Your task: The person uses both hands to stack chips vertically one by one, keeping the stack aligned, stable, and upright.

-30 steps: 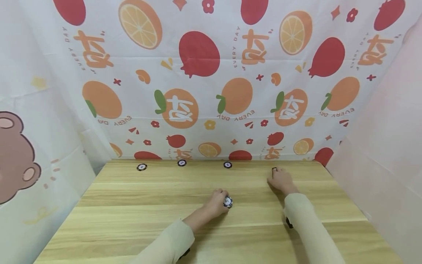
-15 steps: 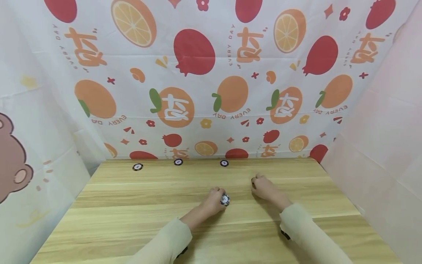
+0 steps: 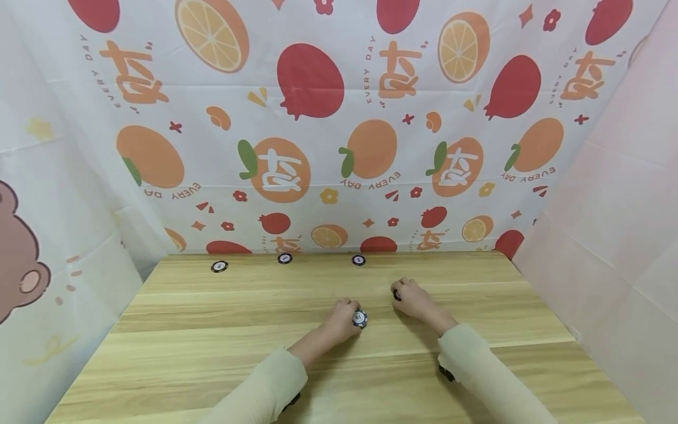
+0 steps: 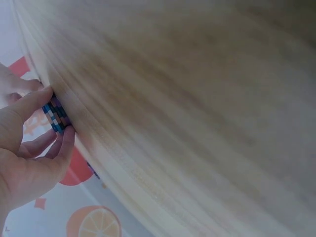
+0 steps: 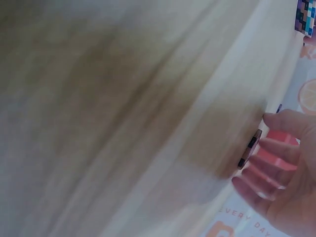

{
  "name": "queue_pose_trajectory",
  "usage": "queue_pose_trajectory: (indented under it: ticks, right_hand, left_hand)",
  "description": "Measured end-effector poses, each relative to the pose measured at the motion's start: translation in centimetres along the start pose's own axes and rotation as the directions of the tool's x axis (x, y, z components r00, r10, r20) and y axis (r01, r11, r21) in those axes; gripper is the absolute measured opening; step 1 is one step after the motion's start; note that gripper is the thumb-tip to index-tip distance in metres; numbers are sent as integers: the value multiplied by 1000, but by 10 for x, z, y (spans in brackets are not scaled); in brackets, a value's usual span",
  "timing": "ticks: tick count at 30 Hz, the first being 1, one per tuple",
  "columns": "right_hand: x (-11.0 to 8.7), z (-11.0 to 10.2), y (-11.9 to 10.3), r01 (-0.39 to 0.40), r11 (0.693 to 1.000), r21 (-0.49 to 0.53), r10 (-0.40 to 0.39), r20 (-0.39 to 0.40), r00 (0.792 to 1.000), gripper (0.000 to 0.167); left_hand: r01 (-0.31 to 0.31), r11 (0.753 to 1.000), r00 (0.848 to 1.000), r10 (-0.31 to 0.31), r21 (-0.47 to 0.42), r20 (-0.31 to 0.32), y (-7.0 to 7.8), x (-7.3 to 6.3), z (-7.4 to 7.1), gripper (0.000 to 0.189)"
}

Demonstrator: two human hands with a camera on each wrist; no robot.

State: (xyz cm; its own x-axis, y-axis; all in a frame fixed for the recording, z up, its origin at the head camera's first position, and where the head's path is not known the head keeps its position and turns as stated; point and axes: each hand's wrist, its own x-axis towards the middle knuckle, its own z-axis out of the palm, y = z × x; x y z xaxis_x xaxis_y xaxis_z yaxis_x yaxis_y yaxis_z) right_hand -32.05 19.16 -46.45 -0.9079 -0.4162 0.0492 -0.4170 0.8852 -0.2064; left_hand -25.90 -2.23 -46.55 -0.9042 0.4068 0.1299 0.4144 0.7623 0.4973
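My left hand holds a short stack of poker chips, dark blue and white, near the middle of the table. Seen by the left wrist view, the thumb and fingers grip the chips by their edges. To the right and a little farther back, my right hand has a single dark poker chip between thumb and fingers. In the right wrist view this chip lies flat at the tabletop, its far side hidden by the fingers.
Along the back edge of the wooden table lie three separate chips: a left one, a middle one and a right one. A fruit-printed curtain hangs right behind the table, with plain cloth at both sides.
My right hand has drawn the single chip from the back right leftward and nearer, toward the stack. The left hand stays put with its stack; the head view has shifted slightly.
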Motion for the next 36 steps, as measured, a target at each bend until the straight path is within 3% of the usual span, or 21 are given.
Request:
queue_pose_trajectory:
  ticks: [6,14,20,25,36]
  right_hand:
    - [4,1,4,-27,1000,-8,27,-9,1000,21]
    - [3,-1,6,22,1000,18,-21,-35,999,19]
    - [2,-4,1,107,987,120,-100,-69,993,20]
    - [-2,-11,-9,151,975,165,-149,-26,989,17]
    - [-6,-17,-27,217,966,139,-223,28,974,20]
  left_hand:
    - [-3,1000,1000,2,-26,-12,-1,-1,-1,41]
    - [1,1000,1000,-2,-30,-13,-2,-1,0,40]
    - [10,999,1000,-10,-37,-1,-2,-2,-1,40]
    - [14,999,1000,-14,-34,5,-1,-3,-3,39]
    - [5,1000,1000,-4,-15,14,0,-4,-5,37]
